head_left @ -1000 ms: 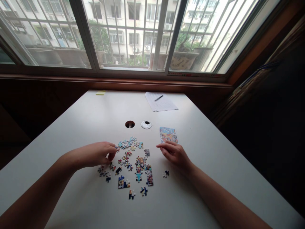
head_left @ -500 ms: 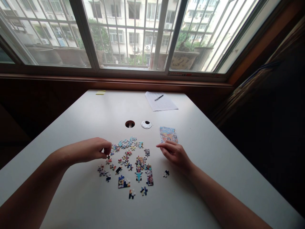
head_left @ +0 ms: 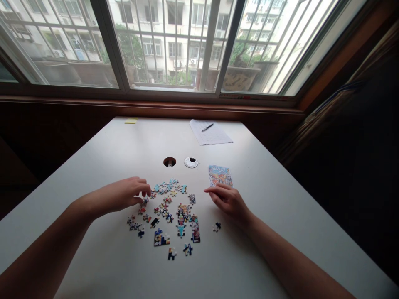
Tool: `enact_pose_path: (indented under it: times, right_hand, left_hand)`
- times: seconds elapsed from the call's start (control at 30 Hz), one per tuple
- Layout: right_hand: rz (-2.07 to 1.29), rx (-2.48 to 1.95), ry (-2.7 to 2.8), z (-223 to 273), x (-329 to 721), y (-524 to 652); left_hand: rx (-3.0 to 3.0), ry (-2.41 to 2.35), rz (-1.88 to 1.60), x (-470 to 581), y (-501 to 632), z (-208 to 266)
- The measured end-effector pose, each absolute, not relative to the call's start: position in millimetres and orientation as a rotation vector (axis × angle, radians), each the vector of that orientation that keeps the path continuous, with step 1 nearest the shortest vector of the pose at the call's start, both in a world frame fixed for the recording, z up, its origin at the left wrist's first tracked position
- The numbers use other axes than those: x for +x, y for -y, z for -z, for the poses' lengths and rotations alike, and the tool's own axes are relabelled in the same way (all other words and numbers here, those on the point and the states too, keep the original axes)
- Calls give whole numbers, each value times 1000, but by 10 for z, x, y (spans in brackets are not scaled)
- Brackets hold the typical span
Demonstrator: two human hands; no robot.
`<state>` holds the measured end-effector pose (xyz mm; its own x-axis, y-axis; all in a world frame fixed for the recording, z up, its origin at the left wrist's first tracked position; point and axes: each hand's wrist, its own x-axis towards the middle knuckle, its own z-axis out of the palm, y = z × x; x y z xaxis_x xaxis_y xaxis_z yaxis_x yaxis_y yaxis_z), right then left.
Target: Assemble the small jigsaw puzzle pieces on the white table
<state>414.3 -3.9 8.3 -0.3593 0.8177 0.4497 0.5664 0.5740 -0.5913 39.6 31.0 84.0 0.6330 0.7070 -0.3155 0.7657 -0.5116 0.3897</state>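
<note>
My left hand [head_left: 132, 193] hovers at the left edge of the loose jigsaw pieces [head_left: 165, 187], thumb and fingers apart. Small pieces lie just under its fingertips, partly hidden. My right hand [head_left: 229, 203] rests on the table beside the lower edge of a small picture card [head_left: 220, 175], its index finger stretched out to the left and nothing visible in it. Between the hands lies a joined puzzle section [head_left: 195, 230] with a tall right side. Nearer to me is a smaller joined section [head_left: 160, 238], dark blue and yellow.
One single piece [head_left: 216, 226] lies below my right hand. Two more pieces lie nearest me. Farther back on the white table [head_left: 131, 153] are a round cable hole [head_left: 169, 162], its cover [head_left: 191, 162], paper sheets [head_left: 215, 135] with a pen [head_left: 207, 127], and a yellow note [head_left: 131, 120].
My left hand has shifted slightly right and away from me, and its fingers have spread from a pinch at a small dark piece. My right hand has stayed put.
</note>
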Motion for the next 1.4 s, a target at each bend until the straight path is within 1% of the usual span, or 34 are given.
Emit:
enact_pose_path:
  times: [0.3,0.53,0.9,1.4]
  right_hand:
    - [-440,-1094,2062,-43,4158,32]
    - [-440,-1088,2058,-58,4143,30]
    - [-437,-1090,2067,-55,4155,35]
    - [-392,-1058,2114,-47,4139,53]
  left_hand:
    - [2384,-1054,242,471,-158,-838]
    - [2420,-1027,202,548,-128,-747]
    - [2442,-986,180,598,-105,-744]
    - [2424,-1121,255,641,-41,-837]
